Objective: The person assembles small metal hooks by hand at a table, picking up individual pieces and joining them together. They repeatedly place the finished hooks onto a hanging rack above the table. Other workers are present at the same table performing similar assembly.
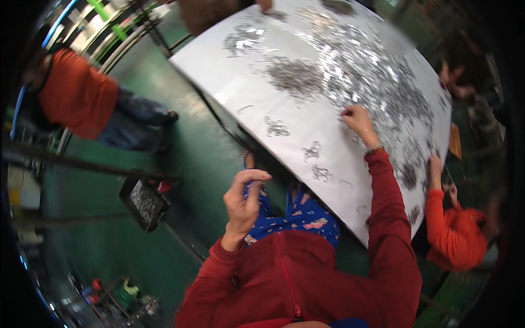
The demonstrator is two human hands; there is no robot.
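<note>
My right hand [358, 121] is over the white table [240, 87], at the near edge of a wide spread of small shiny metal pieces [377, 71]. Its fingers are pinched together, and whatever is between them is too small to make out. My left hand [243, 205] is raised in front of my body, short of the table edge. Its fingers are bent, with the thumb apart from them, and nothing shows in it. Small clusters of thin dark pieces [277, 127] lie on the near side of the table, with a denser dark pile [295, 76] beyond them.
A person in an orange top [79, 95] stands at the left. Another person in orange [456, 229] works at the table's right end, and more hands [456, 79] show at its far right side. A dark bin of shiny pieces [145, 203] stands on the green floor [186, 131].
</note>
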